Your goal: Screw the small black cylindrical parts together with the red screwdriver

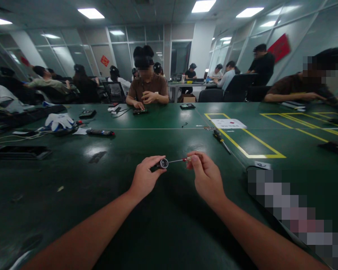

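My left hand (145, 176) pinches a small round metal part (163, 163) between thumb and fingers, above the green table (157, 225). My right hand (205, 176) is closed on the red-and-yellow handle of a small screwdriver (183, 160). Its thin shaft points left, and the tip meets the round part. Both forearms reach in from the bottom edge.
A second screwdriver (221, 140) lies beside a yellow taped rectangle (250, 142) holding a white sheet (228, 123). White gloves (59, 120), a dark pen-like tool (100, 132) and cables sit at left. A person (148, 88) works across the table; others sit behind.
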Demonstrator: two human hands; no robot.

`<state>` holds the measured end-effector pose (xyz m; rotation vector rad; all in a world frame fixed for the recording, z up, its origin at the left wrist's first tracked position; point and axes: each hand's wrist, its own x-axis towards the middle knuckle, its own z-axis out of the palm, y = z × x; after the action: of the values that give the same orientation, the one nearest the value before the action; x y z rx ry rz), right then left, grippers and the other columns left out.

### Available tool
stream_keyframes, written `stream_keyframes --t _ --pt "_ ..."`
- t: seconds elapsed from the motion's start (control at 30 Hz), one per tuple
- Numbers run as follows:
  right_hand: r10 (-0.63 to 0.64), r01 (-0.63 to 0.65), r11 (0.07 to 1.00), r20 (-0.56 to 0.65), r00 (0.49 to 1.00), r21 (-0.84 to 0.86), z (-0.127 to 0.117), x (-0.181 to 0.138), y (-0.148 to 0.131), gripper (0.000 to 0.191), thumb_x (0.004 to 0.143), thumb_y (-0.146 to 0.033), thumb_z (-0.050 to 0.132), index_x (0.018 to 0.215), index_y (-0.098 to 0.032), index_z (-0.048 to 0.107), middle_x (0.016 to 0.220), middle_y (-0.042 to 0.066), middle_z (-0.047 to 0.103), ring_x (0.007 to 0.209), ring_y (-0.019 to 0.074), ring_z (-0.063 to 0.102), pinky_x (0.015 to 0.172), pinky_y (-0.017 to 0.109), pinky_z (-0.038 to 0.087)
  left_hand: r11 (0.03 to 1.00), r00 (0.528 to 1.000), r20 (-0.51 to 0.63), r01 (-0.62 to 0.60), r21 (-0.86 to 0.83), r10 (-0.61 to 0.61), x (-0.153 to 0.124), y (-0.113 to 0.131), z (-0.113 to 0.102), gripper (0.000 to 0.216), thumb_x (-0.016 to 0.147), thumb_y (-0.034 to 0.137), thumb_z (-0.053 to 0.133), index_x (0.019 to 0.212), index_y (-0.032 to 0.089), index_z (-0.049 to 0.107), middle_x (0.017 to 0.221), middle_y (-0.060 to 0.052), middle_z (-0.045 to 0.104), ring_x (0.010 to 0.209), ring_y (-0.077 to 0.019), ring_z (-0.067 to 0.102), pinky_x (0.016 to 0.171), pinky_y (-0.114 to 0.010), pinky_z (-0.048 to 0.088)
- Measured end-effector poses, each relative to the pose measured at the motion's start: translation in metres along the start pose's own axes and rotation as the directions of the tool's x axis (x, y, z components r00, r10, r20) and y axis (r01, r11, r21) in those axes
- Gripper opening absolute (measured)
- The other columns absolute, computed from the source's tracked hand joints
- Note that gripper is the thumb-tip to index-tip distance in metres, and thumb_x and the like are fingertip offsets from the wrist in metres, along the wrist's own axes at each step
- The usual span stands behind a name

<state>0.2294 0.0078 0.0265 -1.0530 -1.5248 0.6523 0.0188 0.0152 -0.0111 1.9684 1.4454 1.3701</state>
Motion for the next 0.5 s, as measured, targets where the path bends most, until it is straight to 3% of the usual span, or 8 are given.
stream_keyframes --t 0.2,0.37,0.5 --pt "-0.085 0.100 0.979 0.095 0.992 -0.175 -0.003 -0.002 -0.005 0.025 0.104 -0.039 0.047 0.105 -0.023 0.066 0.076 0.000 0.068 0.068 0.0179 0.065 0.066 0.030 0.046 1.000 1.000 -0.007 -0.011 -0.006 0.011 0.001 -0.003 0.000 0.045 0.080 0.008 0.078 0.121 0.027 0.075 0.123 -0.004 0.074 0.117 -0.0229 0.067 0.110 -0.046 0.050" --pt "-0.173 0.220 0.941 0.194 0.966 -0.258 -0.003 -0.005 -0.012 0.022 0.103 -0.035 0.048 0.109 -0.024 0.066 0.091 0.005 0.075 0.083 0.0223 0.071 0.075 0.034 0.051 1.000 0.999 -0.036 -0.015 -0.011 0.015 0.002 -0.007 0.000 0.043 0.080 0.010 0.078 0.121 0.026 0.075 0.124 -0.006 0.074 0.118 -0.0235 0.067 0.111 -0.048 0.049" --pt "-0.168 0.218 0.936 0.192 0.967 -0.277 -0.004 -0.004 -0.013 0.024 0.104 -0.037 0.046 0.108 -0.025 0.066 0.089 0.006 0.075 0.083 0.0232 0.072 0.076 0.035 0.051 0.999 0.999 -0.032 -0.034 -0.005 0.034 0.001 -0.005 -0.001 0.041 0.081 0.011 0.078 0.119 0.027 0.075 0.123 -0.005 0.074 0.117 -0.0238 0.068 0.110 -0.048 0.050"
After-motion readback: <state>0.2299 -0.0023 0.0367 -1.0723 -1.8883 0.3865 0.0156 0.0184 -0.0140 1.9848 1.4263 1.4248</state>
